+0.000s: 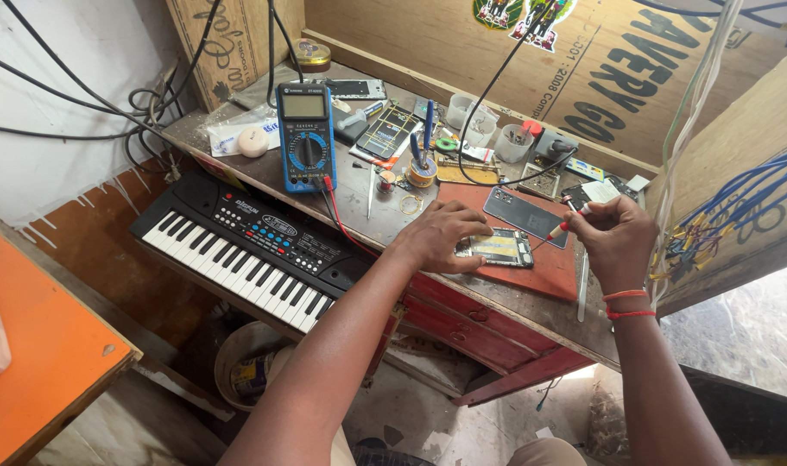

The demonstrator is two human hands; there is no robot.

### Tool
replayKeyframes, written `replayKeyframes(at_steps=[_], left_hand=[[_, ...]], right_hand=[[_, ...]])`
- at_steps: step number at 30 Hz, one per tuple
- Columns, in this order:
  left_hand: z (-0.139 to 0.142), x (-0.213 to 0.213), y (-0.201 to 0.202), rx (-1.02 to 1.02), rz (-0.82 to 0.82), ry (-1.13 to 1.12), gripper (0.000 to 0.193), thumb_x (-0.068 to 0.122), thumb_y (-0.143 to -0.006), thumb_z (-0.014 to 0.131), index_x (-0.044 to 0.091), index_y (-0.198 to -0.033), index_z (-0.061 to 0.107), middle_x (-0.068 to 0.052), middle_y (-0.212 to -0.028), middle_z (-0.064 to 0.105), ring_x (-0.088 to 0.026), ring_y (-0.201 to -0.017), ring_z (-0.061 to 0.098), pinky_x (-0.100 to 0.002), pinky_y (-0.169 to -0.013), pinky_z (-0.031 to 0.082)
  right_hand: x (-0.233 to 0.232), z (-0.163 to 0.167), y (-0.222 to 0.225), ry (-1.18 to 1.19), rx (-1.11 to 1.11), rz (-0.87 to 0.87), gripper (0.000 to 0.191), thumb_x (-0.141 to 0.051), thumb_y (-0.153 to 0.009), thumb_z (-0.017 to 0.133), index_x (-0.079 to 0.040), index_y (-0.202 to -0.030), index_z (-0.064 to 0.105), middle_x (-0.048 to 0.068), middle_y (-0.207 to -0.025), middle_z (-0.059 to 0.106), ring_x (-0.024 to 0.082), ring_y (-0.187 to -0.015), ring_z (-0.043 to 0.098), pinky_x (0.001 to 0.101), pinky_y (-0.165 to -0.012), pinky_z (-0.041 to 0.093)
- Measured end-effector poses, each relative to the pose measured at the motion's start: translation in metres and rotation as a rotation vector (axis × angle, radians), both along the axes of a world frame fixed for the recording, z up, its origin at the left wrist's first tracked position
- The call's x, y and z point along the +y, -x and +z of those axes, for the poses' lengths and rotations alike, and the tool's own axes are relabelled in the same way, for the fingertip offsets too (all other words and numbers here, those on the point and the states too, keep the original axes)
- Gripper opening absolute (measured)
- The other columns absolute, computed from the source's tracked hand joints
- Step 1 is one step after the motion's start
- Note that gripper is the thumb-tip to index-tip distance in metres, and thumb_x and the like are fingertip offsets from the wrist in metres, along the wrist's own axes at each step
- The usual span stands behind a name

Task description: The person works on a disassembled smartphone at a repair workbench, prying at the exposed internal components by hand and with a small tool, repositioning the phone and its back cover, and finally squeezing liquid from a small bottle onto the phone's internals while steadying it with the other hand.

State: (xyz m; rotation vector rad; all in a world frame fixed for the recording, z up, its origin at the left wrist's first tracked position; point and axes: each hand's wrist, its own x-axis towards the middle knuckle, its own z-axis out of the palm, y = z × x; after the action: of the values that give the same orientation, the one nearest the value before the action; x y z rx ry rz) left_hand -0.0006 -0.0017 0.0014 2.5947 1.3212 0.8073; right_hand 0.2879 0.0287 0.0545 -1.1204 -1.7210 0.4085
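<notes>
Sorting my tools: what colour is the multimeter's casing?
Blue, around a black face; the multimeter shows in the head view.

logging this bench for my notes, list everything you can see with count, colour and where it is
opened phone: 1, insides showing, on red mat under left hand
red mat: 1, bench front right
phone back cover: 1, dark grey, on mat behind phone
multimeter: 1, blue and black, bench left
probe: 1, red, in right hand
keyboard: 1, black with white keys, leaning off bench front
plastic cups: about 3, clear or white, bench rear
workbench: 1, worn grey top
orange table: 1, lower left
left hand: 1, pressing phone
right hand: 1, holding probe
</notes>
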Motion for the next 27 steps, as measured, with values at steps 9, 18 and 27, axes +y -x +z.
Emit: replayKeyframes(at_steps=[9, 18, 27], left_hand=[[-0.001, 0.0, 0.0, 0.0, 0.001, -0.014, 0.051, 0.05, -0.082, 0.072, 0.022, -0.125, 0.071, -0.002, -0.135, 0.065, -0.022, -0.135, 0.051, -0.046, -0.117, 0.034], [-0.002, 0.001, 0.0, 0.011, -0.004, -0.01, 0.051, 0.051, -0.083, 0.072, 0.022, -0.125, 0.071, -0.002, -0.135, 0.065, -0.022, -0.134, 0.052, -0.045, -0.116, 0.035], [0.001, 0.0, 0.002, -0.032, -0.036, -0.024, 0.05, 0.049, -0.082, 0.073, 0.02, -0.123, 0.073, -0.003, -0.133, 0.066, -0.024, -0.132, 0.053, -0.046, -0.114, 0.036]], right_hand=[[0.005, -0.002, 0.003, 0.053, 0.085, 0.174, 0.018, -0.001, -0.09, 0.079, 0.001, -0.099, 0.064, 0.013, -0.101, 0.076, 0.013, -0.09, 0.076, 0.0245, -0.079, 0.061], [-0.001, 0.0, 0.008, -0.003, -0.022, 0.031, 0.021, -0.002, -0.087, 0.084, 0.003, -0.095, 0.066, 0.012, -0.091, 0.075, 0.013, -0.084, 0.074, 0.0253, -0.075, 0.06], [-0.026, 0.009, -0.01, -0.326, 0.113, 0.108, 0.022, 0.01, -0.107, 0.069, 0.005, -0.116, 0.05, 0.016, -0.112, 0.067, 0.02, -0.103, 0.074, 0.0314, -0.098, 0.061]])
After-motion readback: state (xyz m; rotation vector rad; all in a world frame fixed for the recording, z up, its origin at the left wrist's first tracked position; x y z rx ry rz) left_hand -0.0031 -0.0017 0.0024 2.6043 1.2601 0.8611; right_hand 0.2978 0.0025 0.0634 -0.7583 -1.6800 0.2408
